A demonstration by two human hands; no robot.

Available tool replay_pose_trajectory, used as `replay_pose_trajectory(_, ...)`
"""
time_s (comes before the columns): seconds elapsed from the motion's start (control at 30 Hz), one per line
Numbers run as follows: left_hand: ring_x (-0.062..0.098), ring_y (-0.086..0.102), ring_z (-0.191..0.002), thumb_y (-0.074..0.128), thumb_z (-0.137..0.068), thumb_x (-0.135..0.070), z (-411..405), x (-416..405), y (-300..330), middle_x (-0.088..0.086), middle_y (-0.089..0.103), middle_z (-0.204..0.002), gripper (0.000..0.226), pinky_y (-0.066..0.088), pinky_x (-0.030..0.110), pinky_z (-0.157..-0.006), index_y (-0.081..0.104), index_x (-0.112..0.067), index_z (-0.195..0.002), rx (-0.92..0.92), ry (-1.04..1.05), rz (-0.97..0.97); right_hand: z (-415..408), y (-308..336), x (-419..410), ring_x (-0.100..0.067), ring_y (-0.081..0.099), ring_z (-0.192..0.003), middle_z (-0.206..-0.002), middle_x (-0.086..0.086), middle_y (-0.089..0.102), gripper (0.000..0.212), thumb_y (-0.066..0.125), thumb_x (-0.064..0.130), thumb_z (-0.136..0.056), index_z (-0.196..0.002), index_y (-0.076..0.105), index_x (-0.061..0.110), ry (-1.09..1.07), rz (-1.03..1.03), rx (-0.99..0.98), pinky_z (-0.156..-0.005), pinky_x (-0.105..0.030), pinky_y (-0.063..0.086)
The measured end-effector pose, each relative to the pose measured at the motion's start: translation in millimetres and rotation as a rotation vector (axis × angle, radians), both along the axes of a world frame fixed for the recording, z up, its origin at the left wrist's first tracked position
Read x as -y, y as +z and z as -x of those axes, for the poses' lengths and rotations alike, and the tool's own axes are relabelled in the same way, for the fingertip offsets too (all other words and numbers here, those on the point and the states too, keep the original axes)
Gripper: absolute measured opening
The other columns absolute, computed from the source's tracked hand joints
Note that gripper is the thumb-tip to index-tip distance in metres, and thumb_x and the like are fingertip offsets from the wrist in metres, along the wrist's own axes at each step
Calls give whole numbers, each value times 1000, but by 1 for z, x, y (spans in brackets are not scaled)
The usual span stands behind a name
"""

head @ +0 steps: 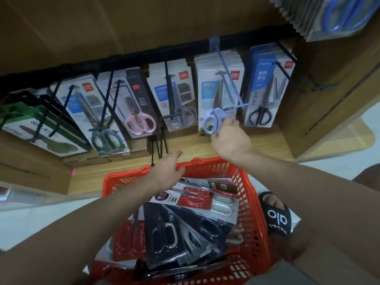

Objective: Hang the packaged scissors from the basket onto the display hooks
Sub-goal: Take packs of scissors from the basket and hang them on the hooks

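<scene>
Your arms are bare to the frame's edge, no sleeves, watch or rings showing. One foot wears a black slide sandal (276,218) (white lettering, possibly "alo").

**Labels We Can Read on the Rack and in the Basket**

We catch the red "deli" badge, seen inverted, on the top corner of several hanging packs: the blue pack (267,87) at far right, the pale pack (221,83) beside it, the white pack (174,93) in the middle, the pink-scissors pack (136,103) and the green-handled pack (90,112). We read Chinese characters "锋利剪切" on the blue pack. Down in the basket (249,204) we spot "剪刀" and "210" on a red-and-white pack (191,199). On the sandal (277,218) we make out "alo". Other print is too blurred for us.
</scene>
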State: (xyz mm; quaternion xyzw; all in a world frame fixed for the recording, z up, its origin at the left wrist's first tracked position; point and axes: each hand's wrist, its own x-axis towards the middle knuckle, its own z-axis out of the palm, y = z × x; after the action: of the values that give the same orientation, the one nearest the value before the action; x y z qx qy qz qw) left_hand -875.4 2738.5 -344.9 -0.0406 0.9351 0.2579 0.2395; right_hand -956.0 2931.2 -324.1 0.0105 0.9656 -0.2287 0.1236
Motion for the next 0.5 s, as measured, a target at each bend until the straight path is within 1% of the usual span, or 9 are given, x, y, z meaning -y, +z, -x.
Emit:
replay_pose_trajectory(0.07,26,51,-141,59,-106,-26,-29,23,-11,7,44,-161,60,44,37,-115,34,-18,-160,24,-114,91,-19,-7,6,-38,65,-107,-112,-18,62,23,50,26,-102,-115,55,8,131,-16,88,-81,-38,50)
replay_pose_trajectory(0.1,24,50,-142,60,-105,-27,-42,32,-16,4,43,-160,59,43,36,-116,36,-18,-158,26,-165,130,-28,-11,9,-36,66,-100,-106,-15,66,16,51,24,-101,-104,57,10,207,-20,151,-77,-34,49)
replay_pose_trajectory(0.13,23,49,-141,60,-105,-29,-52,40,-21,2,42,-157,58,44,36,-114,37,-18,-156,30,-189,158,-38,-15,13,-33,65,-96,-104,-13,68,16,51,23,-101,-100,60,10,290,-29,218,-77,-33,50)
replay_pose_trajectory(0.17,24,51,-139,61,-105,-33,-60,46,-26,2,42,-154,57,46,37,-112,38,-19,-155,44,-176,173,-46,-21,17,-31,66,-96,-103,-11,70,17,51,22,-101,-100,63,9,368,-40,276,-80,-35,53)
replay_pose_trajectory(0.23,30,52,-137,59,-105,-41,-69,51,-35,9,41,-152,56,47,41,-111,37,-19,-152,108,-104,194,-64,-36,23,-30,67,-99,-107,-10,70,18,52,19,-102,-106,66,9,475,-84,363,-89,-41,57)
replay_pose_trajectory(0.33,41,47,-142,50,-107,-52,-73,54,-47,23,37,-158,65,43,48,-115,29,-18,-159,248,22,229,-81,-55,25,-30,62,-109,-126,-12,64,27,47,20,-104,-127,58,10,575,-217,452,-95,-41,52)
replay_pose_trajectory(0.37,42,43,-146,47,-107,-55,-73,56,-51,25,34,-161,70,41,49,-118,23,-20,-163,284,55,228,-83,-60,23,-31,61,-115,-131,-12,62,32,45,23,-104,-132,56,12,606,-275,470,-95,-40,50)
replay_pose_trajectory(0.43,45,36,-151,44,-107,-57,-75,60,-59,28,29,-164,76,36,51,-123,11,-25,-168,333,101,217,-85,-65,20,-32,61,-118,-133,-11,63,36,45,31,-103,-134,55,17,665,-348,487,-89,-38,48)
replay_pose_trajectory(0.5,44,42,-147,46,-107,-57,-78,62,-66,29,33,-162,78,40,50,-120,13,-21,-168,339,175,202,-85,-70,19,-31,62,-116,-130,-10,65,35,49,32,-100,-131,58,18,701,-359,476,-86,-35,49)
